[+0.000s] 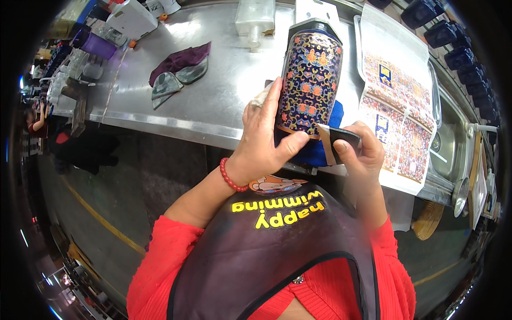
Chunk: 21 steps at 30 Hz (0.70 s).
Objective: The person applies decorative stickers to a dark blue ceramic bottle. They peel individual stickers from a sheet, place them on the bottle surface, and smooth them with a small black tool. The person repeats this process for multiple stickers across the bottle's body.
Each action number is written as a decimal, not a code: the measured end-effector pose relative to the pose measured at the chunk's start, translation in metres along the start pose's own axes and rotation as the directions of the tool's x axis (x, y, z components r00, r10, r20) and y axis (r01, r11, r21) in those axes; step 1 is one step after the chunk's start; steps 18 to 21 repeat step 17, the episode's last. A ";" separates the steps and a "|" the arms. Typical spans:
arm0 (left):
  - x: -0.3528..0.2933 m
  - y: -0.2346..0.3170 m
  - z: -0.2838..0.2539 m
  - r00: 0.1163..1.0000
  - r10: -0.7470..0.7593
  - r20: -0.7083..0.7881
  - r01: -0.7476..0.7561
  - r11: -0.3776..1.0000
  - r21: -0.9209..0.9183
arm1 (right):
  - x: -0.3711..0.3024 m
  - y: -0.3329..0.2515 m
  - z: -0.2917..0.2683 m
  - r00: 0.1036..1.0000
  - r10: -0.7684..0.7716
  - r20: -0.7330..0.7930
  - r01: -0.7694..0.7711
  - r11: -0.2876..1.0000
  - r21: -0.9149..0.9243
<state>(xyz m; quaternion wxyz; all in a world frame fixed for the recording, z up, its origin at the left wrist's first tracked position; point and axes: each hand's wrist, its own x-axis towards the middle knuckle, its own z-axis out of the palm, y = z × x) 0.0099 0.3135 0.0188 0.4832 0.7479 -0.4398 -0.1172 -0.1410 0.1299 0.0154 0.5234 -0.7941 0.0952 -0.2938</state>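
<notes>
A dark blue faceted bottle (309, 80) lies with its base toward me. Its side is covered with a gold, orange and blue floral decal. My left hand (266, 130) holds the bottle along its left side, fingers stretched up it and the thumb over the near end. In my right hand (365, 149), thumb and fingers pinch a flat squeegee (344, 137), black with a tan edge. That edge meets the bottle's near right corner. Under the bottle shows a blue cloth (309, 154).
To the right, printed decal sheets (397, 138) lie over a tray (358, 50), beside a sink (450, 138). A clear glass bottle (255, 21) and a purple and grey cloth item (178, 66) are on the metal table (213, 114). Several dark blue bottles (458, 56) line the far right.
</notes>
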 end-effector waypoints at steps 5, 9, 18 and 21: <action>0.000 0.005 0.004 1.000 0.022 -0.016 -0.020 0.992 0.121 | -0.002 -0.001 0.001 1.000 0.010 0.000 -0.010 1.000 0.002; 0.000 0.001 0.004 0.996 0.081 -0.046 -0.072 0.981 0.181 | -0.002 -0.001 0.002 1.000 0.015 -0.002 -0.015 1.000 -0.013; -0.006 0.000 0.003 0.994 0.099 -0.037 -0.095 0.991 0.096 | -0.005 -0.002 0.003 0.995 0.095 -0.017 -0.095 0.995 -0.007; -0.006 0.000 0.003 0.994 0.099 -0.037 -0.095 0.991 0.096 | -0.005 -0.002 0.003 0.995 0.095 -0.017 -0.095 0.995 -0.007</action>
